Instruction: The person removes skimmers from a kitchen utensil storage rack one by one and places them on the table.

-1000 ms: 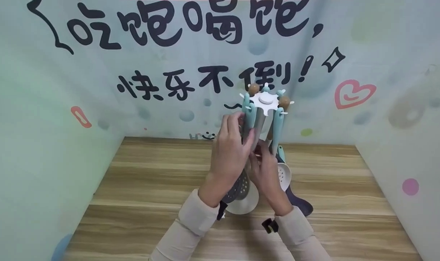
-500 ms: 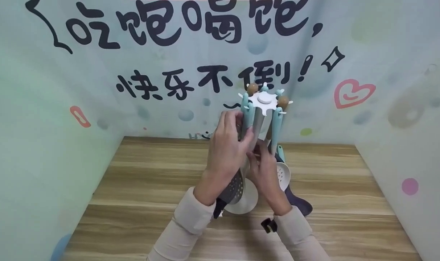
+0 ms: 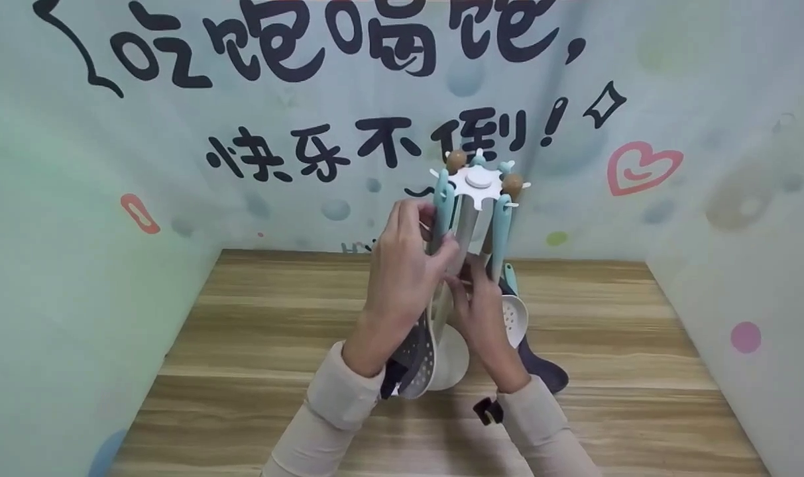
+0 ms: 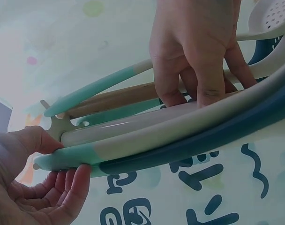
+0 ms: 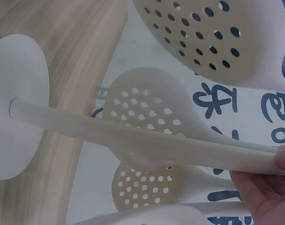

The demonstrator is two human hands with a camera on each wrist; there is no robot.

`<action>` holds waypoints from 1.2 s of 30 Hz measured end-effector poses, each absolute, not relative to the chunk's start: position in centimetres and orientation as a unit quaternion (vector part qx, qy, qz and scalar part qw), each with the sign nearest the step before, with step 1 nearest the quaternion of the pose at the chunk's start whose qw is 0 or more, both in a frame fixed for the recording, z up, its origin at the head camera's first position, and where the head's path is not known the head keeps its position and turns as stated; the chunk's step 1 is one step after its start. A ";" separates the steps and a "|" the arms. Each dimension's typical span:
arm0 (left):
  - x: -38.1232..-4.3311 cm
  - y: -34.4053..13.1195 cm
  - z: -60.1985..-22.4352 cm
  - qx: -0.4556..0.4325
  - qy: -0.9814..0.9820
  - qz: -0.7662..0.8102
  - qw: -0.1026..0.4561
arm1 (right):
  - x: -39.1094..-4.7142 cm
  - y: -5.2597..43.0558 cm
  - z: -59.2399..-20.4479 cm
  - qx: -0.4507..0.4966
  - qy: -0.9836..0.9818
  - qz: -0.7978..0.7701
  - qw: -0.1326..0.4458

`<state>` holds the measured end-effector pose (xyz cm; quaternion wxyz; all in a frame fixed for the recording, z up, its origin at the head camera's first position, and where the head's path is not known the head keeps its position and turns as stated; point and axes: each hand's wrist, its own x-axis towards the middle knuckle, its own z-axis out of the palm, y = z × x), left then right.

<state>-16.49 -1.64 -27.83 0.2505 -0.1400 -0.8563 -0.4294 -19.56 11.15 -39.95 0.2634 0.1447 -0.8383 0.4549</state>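
Head view: white utensil rack (image 3: 466, 228) standing on the wood-grain table (image 3: 276, 331), left hand (image 3: 402, 265) up near its top, right hand (image 3: 481, 305) lower down. Left wrist view: left hand's got a teal handle (image 4: 74, 157) pinched thumb-to-fingers, right beside the rack's top. Right wrist view: right hand's pinching the rack's post (image 5: 133, 136) — perforated spoons (image 5: 152, 98) all around it.
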 end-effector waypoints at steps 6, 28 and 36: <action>-16.1 -2.2 -27.5 -0.141 -0.842 -0.453 0.257 | -19.5 11.2 -39.8 0.155 -0.836 0.457 0.260; -12.8 -6.2 -30.4 -0.245 -0.730 -0.577 0.271 | -19.6 11.5 -40.0 0.165 -0.834 0.459 0.257; -11.7 -7.9 -32.7 -0.269 -0.713 -0.586 0.277 | -19.5 11.5 -40.1 0.171 -0.827 0.474 0.252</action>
